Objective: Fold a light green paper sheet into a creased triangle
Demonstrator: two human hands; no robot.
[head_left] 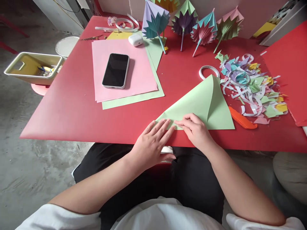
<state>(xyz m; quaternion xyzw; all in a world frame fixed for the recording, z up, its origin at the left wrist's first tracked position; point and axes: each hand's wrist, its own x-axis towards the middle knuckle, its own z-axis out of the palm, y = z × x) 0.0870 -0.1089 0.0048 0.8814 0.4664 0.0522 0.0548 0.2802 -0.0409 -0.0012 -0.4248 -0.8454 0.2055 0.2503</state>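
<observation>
A light green sheet of paper (192,102) lies folded over into a triangle at the table's front edge, its upper layer bulging up on the right. My left hand (153,140) rests flat on the paper's left corner, fingers spread, thumb hanging past the table edge. Close beside it, my right hand (195,129) presses on the paper near the bottom edge. Its fingers are bent and drawn together at the sheet. An orange plastic tool with a ridged edge (243,118) touches the paper's right side, and a roll of white tape (202,72) is just behind its top.
Stacked pink paper (103,70) bears a phone (116,70) and a white earbud case (135,40). Several folded paper umbrellas (157,24) stand along the back. Colourful paper scraps (256,86) are heaped at right, beside a red board (292,70). A yellow bin (33,76) sits left of the table.
</observation>
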